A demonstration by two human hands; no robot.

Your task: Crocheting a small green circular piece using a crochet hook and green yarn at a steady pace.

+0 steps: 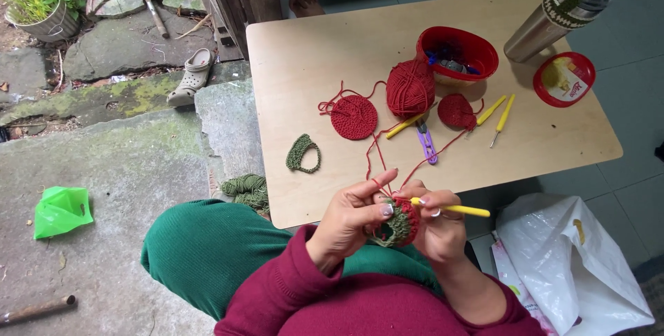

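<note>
Red-green crochet piece [396, 225] between left hand [349, 220] and hook-holding right hand [437, 229]

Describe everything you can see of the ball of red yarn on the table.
The ball of red yarn is a round, tightly wound ball of matte, dark red yarn. It sits on the pale wooden table, against the red oval bowl. A yellow-handled crochet hook lies at its base. Loose red strands trail from it toward the hands.
</note>
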